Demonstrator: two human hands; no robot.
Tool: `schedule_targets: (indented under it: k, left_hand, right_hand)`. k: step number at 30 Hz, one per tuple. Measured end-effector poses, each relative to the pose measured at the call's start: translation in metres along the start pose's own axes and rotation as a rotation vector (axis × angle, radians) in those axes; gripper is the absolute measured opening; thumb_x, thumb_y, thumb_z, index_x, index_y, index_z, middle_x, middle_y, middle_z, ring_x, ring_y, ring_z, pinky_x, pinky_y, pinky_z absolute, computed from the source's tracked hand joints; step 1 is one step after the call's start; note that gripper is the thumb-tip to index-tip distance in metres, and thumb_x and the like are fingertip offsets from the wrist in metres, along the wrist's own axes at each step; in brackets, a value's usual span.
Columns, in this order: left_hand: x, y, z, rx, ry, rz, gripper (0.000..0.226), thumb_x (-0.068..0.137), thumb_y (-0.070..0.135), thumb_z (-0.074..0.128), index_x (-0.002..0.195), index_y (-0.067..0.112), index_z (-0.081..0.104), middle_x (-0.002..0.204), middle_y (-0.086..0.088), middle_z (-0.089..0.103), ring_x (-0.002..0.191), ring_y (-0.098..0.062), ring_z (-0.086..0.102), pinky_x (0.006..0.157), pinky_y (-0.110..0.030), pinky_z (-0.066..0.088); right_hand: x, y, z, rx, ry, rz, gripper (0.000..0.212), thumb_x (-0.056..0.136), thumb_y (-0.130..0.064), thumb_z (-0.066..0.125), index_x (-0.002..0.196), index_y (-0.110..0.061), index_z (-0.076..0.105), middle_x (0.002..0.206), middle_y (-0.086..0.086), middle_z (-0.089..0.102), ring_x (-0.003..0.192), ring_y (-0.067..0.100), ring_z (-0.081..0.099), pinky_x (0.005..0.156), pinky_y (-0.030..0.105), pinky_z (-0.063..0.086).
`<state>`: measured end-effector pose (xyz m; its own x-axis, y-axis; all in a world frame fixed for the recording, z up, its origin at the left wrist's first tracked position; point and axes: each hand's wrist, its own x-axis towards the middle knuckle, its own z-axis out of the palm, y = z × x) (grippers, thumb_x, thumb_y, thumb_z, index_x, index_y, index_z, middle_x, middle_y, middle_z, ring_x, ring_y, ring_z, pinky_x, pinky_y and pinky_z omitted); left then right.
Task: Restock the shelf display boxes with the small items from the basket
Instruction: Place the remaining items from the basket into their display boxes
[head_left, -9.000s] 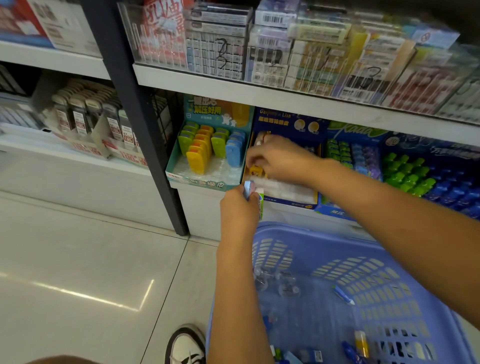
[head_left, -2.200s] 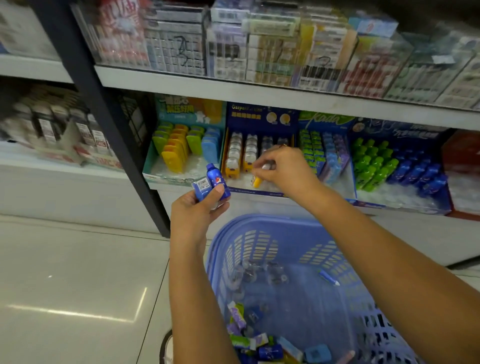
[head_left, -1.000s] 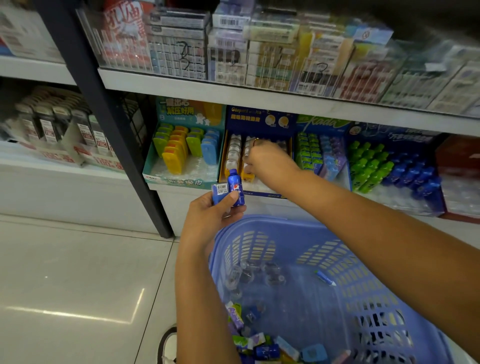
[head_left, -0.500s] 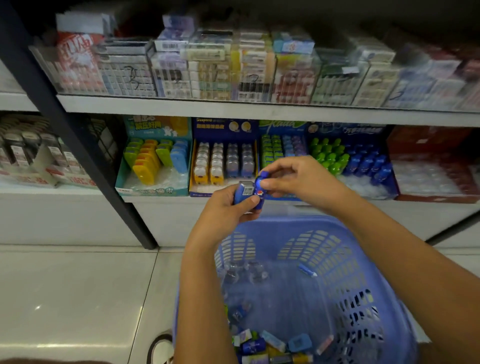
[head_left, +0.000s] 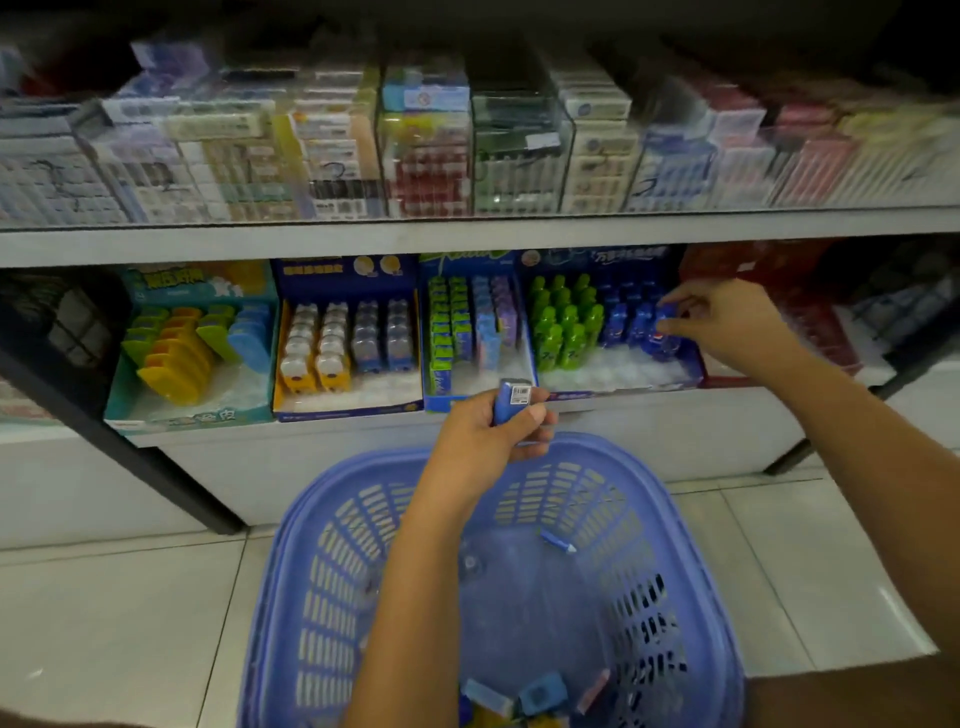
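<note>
A blue plastic basket (head_left: 322, 525) stands on the floor below the shelf, with several small packaged items (head_left: 535, 693) at its bottom. My left hand (head_left: 488, 441) hovers over the basket rim and grips a small blue boxed item (head_left: 511, 400) with a barcode label. My right hand (head_left: 727, 325) reaches into the display box (head_left: 623, 382) of green and blue bottle-shaped items and pinches a small blue bottle-shaped item (head_left: 665, 319) among the blue ones.
Along the lower shelf stand display boxes: a teal one (head_left: 192, 415) with yellow, green and blue pieces, a dark blue one (head_left: 348, 408), a blue one (head_left: 439, 387) with green and blue packs. Clear bins of stock fill the upper shelf (head_left: 467, 236). A black post (head_left: 156, 452) slants at left.
My right hand took the blue bottle-shaped item from my left hand and carried it right into the display box. My left hand keeps the boxed item. The view shifted right.
</note>
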<state>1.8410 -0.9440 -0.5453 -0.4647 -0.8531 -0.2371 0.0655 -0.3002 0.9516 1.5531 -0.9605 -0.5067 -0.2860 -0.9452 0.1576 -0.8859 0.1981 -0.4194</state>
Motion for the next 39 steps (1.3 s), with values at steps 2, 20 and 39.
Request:
schedule_targets:
  k: [2,20,39]
  left_hand:
    - [0.004,-0.004,0.004,-0.001,-0.007,-0.016,0.018,0.093,0.003,0.055,0.109,0.003,0.063,0.089,-0.004,0.069,0.074,-0.009,0.067,0.069,-0.019,0.057]
    - [0.017,-0.007,0.013,-0.519,0.086,-0.183,0.032,0.1,0.033,0.044,0.096,0.007,0.062,0.079,-0.006,0.071,0.064,-0.017,0.063,0.056,-0.026,0.056]
    - [-0.007,0.004,-0.05,-0.362,0.219,-0.126,0.039,0.102,0.031,0.037,0.076,0.009,0.057,0.054,0.0,0.052,0.046,-0.012,0.045,0.044,-0.022,0.037]
  right_hand:
    - [0.007,0.013,0.007,-0.017,-0.008,-0.015,0.029,0.079,-0.02,0.075,0.104,-0.007,0.068,0.084,0.006,0.061,0.076,0.016,0.051,0.059,0.016,0.028]
    - [0.031,0.004,0.01,-0.299,-0.284,0.015,0.04,0.075,-0.03,0.077,0.11,-0.015,0.066,0.116,0.009,0.065,0.109,0.029,0.056,0.099,0.043,0.039]
    - [-0.075,-0.166,0.07,-0.027,-0.144,-0.878,0.028,0.091,-0.011,0.061,0.118,-0.008,0.062,0.111,0.009,0.06,0.09,0.025,0.061,0.074,0.036,0.053]
